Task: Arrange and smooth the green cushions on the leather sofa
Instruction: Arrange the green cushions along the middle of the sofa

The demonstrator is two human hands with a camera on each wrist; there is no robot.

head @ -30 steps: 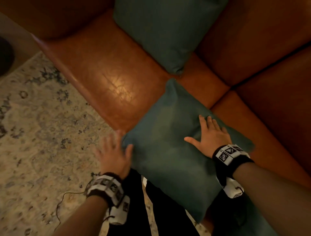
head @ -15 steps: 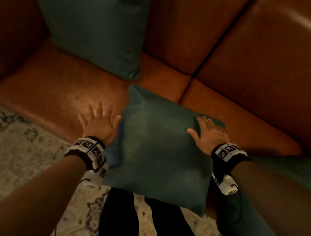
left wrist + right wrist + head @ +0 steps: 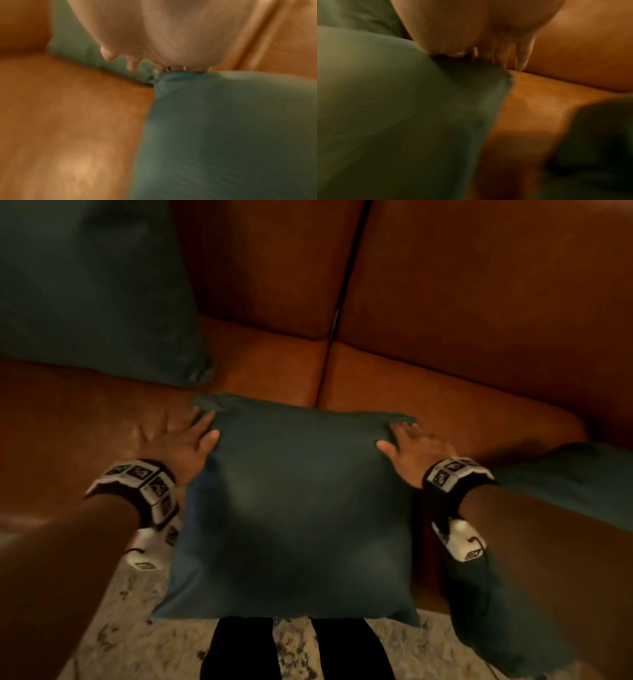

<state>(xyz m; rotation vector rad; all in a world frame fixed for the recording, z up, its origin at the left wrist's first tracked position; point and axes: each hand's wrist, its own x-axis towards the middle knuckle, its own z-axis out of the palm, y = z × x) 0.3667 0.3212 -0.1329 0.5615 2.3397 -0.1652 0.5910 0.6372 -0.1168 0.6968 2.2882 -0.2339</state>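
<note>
A brown leather sofa [image 3: 462, 313] is seen from above, with a patterned rug [image 3: 113, 628] below its front edge. A green cushion [image 3: 291, 508] is laid flat on the seat, its near edge overhanging the sofa front above the rug. Half a second earlier it was turned at an angle; now it is squared to the seat, its far edge parallel to the backrest. The left hand [image 3: 174, 446], then at the cushion's left side, is now placed at the far left corner, thumb on top and fingers spread along the edge. The right hand [image 3: 414, 450] has been shifted from the top face to the far right corner. Both hands are kept flat and unclenched against the fabric. A second cushion [image 3: 92, 285] is propped against the backrest at the left, and a third [image 3: 575, 474] is partly seen at the right.
</note>
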